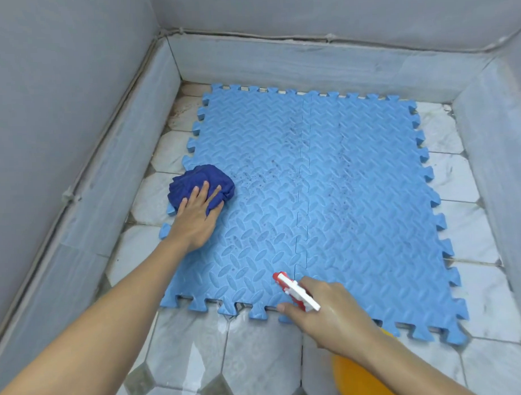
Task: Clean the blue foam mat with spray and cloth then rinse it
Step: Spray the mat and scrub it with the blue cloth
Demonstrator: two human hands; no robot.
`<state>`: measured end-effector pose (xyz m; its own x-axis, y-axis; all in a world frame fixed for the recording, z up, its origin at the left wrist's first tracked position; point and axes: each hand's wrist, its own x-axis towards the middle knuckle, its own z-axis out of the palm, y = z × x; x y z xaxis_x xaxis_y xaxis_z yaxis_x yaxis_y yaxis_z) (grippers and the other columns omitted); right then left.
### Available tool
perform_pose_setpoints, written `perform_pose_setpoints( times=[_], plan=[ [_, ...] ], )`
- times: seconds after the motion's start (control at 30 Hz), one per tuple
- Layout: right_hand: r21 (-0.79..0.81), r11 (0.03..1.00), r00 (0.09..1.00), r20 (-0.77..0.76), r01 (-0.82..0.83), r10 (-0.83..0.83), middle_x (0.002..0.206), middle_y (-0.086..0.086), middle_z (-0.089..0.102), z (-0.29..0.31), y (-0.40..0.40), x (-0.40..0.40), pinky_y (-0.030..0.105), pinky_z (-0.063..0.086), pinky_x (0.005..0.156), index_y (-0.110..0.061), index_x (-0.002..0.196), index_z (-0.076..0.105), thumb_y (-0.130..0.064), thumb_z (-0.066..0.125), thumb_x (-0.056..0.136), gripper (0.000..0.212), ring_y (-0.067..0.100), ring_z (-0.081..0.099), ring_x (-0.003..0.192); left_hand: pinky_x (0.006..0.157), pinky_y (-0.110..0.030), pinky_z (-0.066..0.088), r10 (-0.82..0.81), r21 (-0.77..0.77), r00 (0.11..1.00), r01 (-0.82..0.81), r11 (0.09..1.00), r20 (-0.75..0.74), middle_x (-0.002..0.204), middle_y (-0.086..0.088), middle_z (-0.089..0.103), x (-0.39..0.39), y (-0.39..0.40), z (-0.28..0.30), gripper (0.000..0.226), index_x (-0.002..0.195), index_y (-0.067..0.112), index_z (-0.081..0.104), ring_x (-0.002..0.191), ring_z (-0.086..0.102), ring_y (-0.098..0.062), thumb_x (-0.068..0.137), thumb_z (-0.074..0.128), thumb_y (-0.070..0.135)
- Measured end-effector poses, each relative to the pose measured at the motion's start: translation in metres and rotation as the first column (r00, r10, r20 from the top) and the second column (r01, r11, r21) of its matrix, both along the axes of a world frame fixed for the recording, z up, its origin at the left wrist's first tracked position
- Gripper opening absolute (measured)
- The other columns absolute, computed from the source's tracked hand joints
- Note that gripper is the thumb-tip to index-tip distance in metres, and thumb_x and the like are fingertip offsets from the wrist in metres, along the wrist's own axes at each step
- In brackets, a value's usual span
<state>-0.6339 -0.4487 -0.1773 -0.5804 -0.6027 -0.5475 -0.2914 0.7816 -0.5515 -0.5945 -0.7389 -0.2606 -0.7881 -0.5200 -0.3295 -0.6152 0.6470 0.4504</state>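
Across mid-frame lies the blue foam mat (pixel 327 201) on tiles; left hand (pixel 196 220) presses flat-fingered on a dark blue cloth (pixel 201 181) at its left edge; lower centre, right hand (pixel 331 310) curls around a spray bottle (pixel 295 290), its yellow body mostly hidden.

We see a blue foam mat (pixel 327 201) lying flat on a white tiled floor (pixel 259 360), with grey walls close around it. Dark spots dot the middle of the mat. Our left hand (pixel 196 218) presses a dark blue cloth (pixel 201 184) down on the mat's left edge, fingers spread on top. Our right hand (pixel 331 313) has a grip on a spray bottle (pixel 296 290) with a red and white top, pointing at the mat. The yellow bottle body shows under the wrist.
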Motion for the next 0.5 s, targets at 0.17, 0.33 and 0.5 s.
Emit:
perform_pose_setpoints(
  times=[0.17, 0.33, 0.5],
  plan=[
    [0.007, 0.949, 0.944, -0.100, 0.315, -0.313, 0.056, 0.002, 0.057, 0.007, 0.049, -0.037, 0.037, 0.051, 0.059, -0.019, 0.068, 0.053, -0.051, 0.063, 0.086, 0.038, 0.020, 0.061, 0.052, 0.120, -0.040, -0.004, -0.015, -0.127, 0.999, 0.021, 0.992, 0.042, 0.162, 0.004, -0.005, 0.000, 0.000, -0.011, 0.053, 0.152, 0.036, 0.004, 0.148, -0.007, -0.018, 0.102, 0.019, 0.044],
    [-0.027, 0.804, 0.792, -0.156, 0.594, -0.591, 0.057, 0.009, 0.063, 0.016, 0.114, -0.058, 0.040, 0.053, 0.056, -0.010, 0.071, 0.061, -0.043, 0.067, 0.086, 0.037, 0.027, 0.062, 0.049, 0.117, -0.046, -0.007, 0.045, -0.208, 0.999, -0.043, 0.977, 0.006, 0.162, -0.003, 0.004, -0.015, 0.019, -0.010, 0.055, 0.153, 0.032, 0.008, 0.148, -0.004, -0.027, 0.101, 0.020, 0.045],
    [-0.064, 0.717, 0.708, -0.118, 0.694, -0.696, 0.058, 0.016, 0.062, 0.024, 0.139, -0.067, 0.012, 0.040, 0.039, -0.011, 0.085, 0.066, -0.039, 0.067, 0.088, 0.027, 0.021, 0.060, 0.045, 0.118, -0.048, -0.006, 0.026, -0.187, 0.998, -0.036, 0.982, -0.054, 0.162, -0.004, 0.006, -0.040, 0.043, -0.005, 0.055, 0.154, 0.027, 0.010, 0.148, -0.002, -0.027, 0.101, 0.019, 0.043]
  ],
)
